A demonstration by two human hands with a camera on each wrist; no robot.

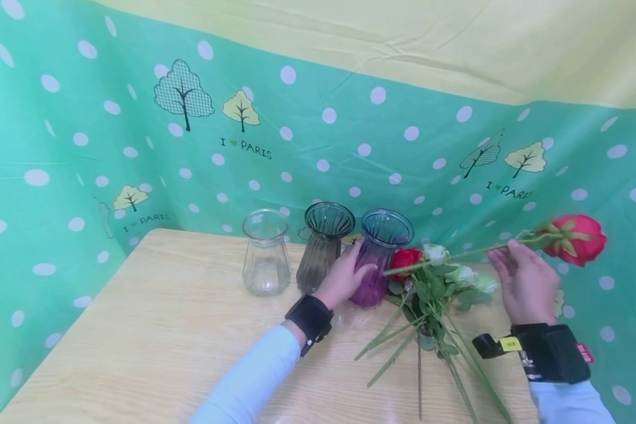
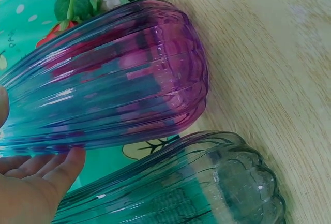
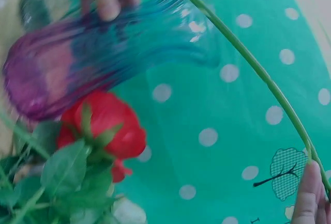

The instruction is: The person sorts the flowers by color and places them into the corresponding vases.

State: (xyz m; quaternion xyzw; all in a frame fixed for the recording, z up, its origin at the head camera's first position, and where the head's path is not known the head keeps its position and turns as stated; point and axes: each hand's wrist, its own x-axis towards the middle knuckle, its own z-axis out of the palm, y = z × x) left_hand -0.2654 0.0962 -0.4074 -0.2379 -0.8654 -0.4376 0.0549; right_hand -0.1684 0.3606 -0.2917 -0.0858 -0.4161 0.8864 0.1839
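My left hand (image 1: 344, 277) grips a ribbed glass vase (image 1: 373, 274), blue at the rim and purple at the base. In the left wrist view its fingers (image 2: 64, 167) lie along one side of the glass. My right hand (image 1: 530, 280) pinches the green stem of a red artificial flower (image 1: 583, 240). The bloom is up at the right, and the stem (image 3: 248, 58) runs leftward to its cut end near the vase. Beside the vase lies a bunch of artificial flowers, with another red bloom (image 3: 108, 125), white blooms (image 1: 463, 275) and green leaves.
A smoky grey vase (image 1: 318, 259) stands just left of the held one, and a clear vase (image 1: 267, 259) farther left. Loose stems (image 1: 456, 377) spread toward the front of the wooden table (image 1: 153, 330). A green dotted cloth (image 1: 323, 147) hangs behind.
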